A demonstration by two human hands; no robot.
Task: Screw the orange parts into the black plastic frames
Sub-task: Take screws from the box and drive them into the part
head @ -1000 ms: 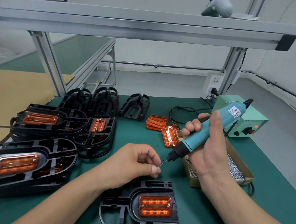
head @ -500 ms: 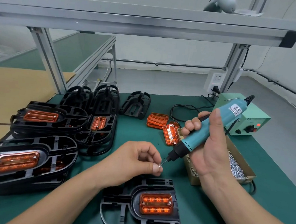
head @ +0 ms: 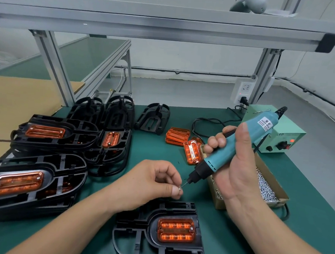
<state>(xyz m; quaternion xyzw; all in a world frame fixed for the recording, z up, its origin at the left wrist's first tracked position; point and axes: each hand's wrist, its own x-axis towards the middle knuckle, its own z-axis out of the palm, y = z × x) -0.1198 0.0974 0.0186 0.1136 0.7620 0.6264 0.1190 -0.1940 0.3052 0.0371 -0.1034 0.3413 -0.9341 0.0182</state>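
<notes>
A black plastic frame [head: 135, 235] lies at the near edge of the green mat with an orange part [head: 176, 230] seated in it. Above it my left hand [head: 153, 181] pinches a small silver screw [head: 180, 188] between thumb and forefinger. The screw touches the bit of a teal electric screwdriver [head: 230, 149], which my right hand [head: 237, 171] grips, tilted down to the left. Loose orange parts [head: 177, 136] lie further back on the mat.
Stacks of black frames with orange parts [head: 43, 138] fill the left side. A cardboard box of screws [head: 267, 188] sits under my right hand. A green power unit [head: 280, 138] with cables stands at the back right. An aluminium shelf frame [head: 54, 67] rises behind.
Both hands stay almost where they were. The screw in my left hand has stayed at the tip of the screwdriver bit.
</notes>
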